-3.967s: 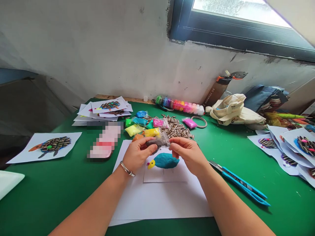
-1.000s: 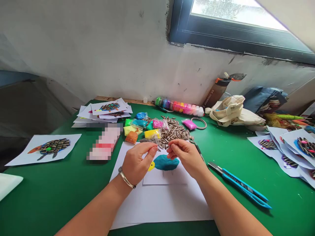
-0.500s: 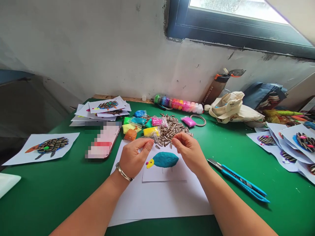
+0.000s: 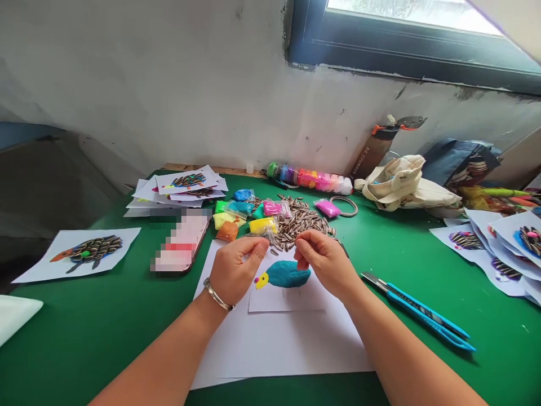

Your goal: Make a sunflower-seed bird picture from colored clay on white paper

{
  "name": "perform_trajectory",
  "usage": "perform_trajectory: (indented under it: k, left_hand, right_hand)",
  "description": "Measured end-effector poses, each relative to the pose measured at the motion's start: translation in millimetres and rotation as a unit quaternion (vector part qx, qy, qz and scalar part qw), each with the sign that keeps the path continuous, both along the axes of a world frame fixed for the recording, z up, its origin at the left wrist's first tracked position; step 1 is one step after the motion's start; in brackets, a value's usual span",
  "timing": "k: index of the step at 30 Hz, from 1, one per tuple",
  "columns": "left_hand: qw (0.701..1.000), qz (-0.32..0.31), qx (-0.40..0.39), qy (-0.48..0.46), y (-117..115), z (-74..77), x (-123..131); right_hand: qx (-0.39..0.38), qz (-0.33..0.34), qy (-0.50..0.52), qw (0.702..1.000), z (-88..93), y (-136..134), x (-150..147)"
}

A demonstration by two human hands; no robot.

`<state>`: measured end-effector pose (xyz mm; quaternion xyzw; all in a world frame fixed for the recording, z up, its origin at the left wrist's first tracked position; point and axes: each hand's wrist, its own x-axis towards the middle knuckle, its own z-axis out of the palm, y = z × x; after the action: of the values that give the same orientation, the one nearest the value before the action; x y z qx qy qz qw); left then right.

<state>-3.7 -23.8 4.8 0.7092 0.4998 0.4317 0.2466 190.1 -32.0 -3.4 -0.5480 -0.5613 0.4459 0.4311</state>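
Head view, green table [image 4: 105,327]. Legible text: "BE YOUNGER", pale capitals running lengthwise up the side of a brown drinking bottle [image 4: 374,149], which leans by the wall behind a cream canvas bag [image 4: 401,189]. Phone [image 4: 186,242] lies at left; its screen is pixelated, so any wording there cannot be read.

Left hand [image 4: 234,269], metal bangle at wrist, and right hand [image 4: 327,262] are apart from each other, raised above the work; on each, thumb is brought to forefinger. Cannot tell whether anything small is pinched in either.

Between and below them: small white card [image 4: 274,303] on larger white sheets [image 4: 287,349]. Card bears blue clay body [image 4: 288,274], yellow clay head [image 4: 262,281] with dark eye and magenta tip, two legs in drawn outline.

Beyond the card: pile of striped sunflower seeds [image 4: 302,220]; at its left, orange clay packet [image 4: 227,231] and yellow clay packet [image 4: 262,226]; pink clay packet [image 4: 270,208] by the seeds. Blue utility knife [image 4: 422,313] rests right of the sheets, blade tip toward the right forearm
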Motion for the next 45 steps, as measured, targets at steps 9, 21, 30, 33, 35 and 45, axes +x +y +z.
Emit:
perform_trajectory:
  k: [9,21,30,33,35,45]
  left_hand:
    - [1.0,-0.008,0.013,0.013,0.7,-4.8,-1.2]
    - [1.0,-0.016,0.01,0.022,2.0,-6.1,-1.1]
    - [1.0,-0.024,0.009,0.018,0.8,-3.2,-0.3]
    - [1.0,-0.022,0.014,0.012,1.5,-3.3,-0.6]
    - [1.0,-0.022,0.018,0.012,2.2,-4.1,-0.9]
    - [0.999,-0.023,0.029,0.027,3.6,-7.4,-0.6]
  right_hand:
    - [0.004,-0.003,0.01,1.0,-3.9,-0.7,-1.9]
    - [-0.013,0.028,0.061,0.998,-5.8,-2.1,-5.7]
    - [0.025,0.054,-0.03,0.998,-5.3,-5.4,-3.2]
    - [0.07,0.035,-0.074,0.994,-4.2,-4.6,-1.6]
    - [0.079,0.026,-0.082,0.993,-3.6,-3.9,-0.9]
    - [0.032,0.048,-0.034,0.998,-5.6,-3.4,-3.6]
